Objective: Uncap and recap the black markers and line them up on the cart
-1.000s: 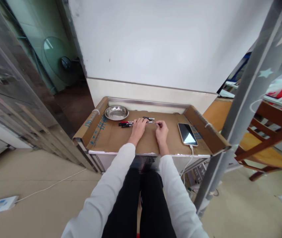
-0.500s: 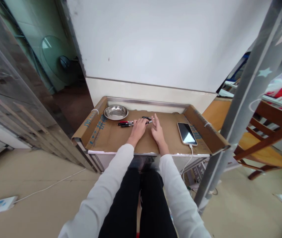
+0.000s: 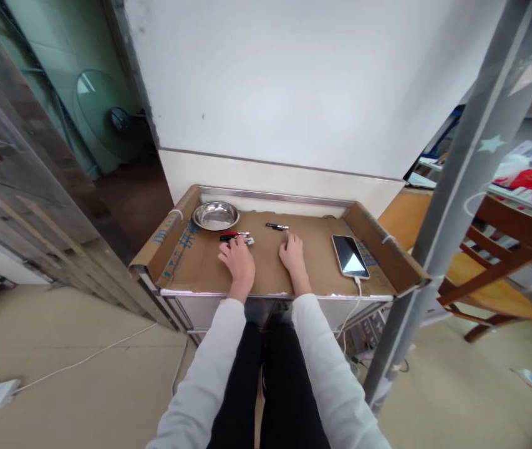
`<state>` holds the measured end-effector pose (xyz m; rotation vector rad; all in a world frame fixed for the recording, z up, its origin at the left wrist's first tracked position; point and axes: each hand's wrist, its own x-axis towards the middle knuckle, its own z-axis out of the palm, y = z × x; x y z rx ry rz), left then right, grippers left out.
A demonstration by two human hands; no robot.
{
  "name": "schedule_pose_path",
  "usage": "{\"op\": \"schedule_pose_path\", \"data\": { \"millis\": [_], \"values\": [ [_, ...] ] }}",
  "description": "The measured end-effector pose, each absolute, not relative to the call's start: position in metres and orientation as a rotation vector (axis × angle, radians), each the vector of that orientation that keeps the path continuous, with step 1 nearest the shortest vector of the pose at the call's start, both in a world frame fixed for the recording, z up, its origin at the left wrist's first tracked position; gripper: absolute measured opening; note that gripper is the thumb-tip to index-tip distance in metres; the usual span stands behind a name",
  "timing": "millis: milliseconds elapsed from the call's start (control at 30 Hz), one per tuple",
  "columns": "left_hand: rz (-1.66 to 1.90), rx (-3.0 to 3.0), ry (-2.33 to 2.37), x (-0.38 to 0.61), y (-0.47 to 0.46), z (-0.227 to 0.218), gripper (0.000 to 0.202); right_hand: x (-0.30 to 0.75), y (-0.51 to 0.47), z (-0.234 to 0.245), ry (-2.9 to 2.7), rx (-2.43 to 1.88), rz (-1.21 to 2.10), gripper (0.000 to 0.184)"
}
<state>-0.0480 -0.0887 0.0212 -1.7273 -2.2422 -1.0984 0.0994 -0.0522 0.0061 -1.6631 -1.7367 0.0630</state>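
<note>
My left hand (image 3: 238,260) is palm down over the cardboard, fingers spread and slightly bent. Its fingertips are at the near side of a black pen (image 3: 248,241), which lies beside a red pen (image 3: 232,234); whether they touch it I cannot tell. To the right, my right hand (image 3: 292,254) rests low on the cardboard with loosely curved fingers and nothing visible in them. Just beyond its fingertips another black pen (image 3: 275,226) lies on its own. A shallow round metal bowl (image 3: 216,216) stands behind the pens at the left.
A phone (image 3: 350,255) with a white cable (image 3: 358,285) plugged in lies at the right of the cardboard-covered surface (image 3: 266,268). Folded cardboard walls (image 3: 385,246) rise at both sides. A grey post (image 3: 448,206) and a wooden chair (image 3: 490,268) stand at the right.
My hands have moved apart: the left went left and nearer me, the right drew back towards me. The lone black pen now lies fully uncovered.
</note>
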Motion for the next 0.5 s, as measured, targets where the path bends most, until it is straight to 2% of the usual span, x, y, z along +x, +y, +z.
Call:
{"op": "schedule_pose_path", "data": {
  "millis": [267, 500],
  "values": [
    [-1.112, -1.743, -2.215, -0.046, -0.081, 0.030, 0.032, 0.091, -0.048, 0.009, -1.776, -1.836, -0.129, 0.048],
    [-1.040, -2.226, -1.795, -0.032, -0.068, 0.033, 0.030, 0.089, -0.036, 0.010, -1.689, -1.906, -0.195, 0.042]
  ]
}}
